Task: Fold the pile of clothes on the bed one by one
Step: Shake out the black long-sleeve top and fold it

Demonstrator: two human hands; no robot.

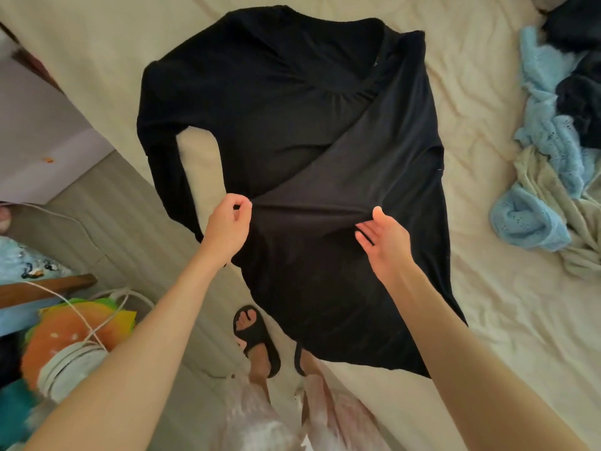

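A black long-sleeved garment lies spread on the cream bed, neckline far from me, hem hanging over the near edge. Its right side is folded diagonally across the front. My left hand pinches the fabric at the waist's left edge. My right hand is over the waist on the right, palm showing and fingers apart, thumb touching the cloth; the fabric is pulled taut between the two hands. The left sleeve runs down along the bed's left edge.
A pile of clothes, light blue knit, dark and pale green pieces, lies at the bed's right side. Left of the bed stand a colourful toy, a white corded device and a wooden edge. My feet in black sandals stand by the bed.
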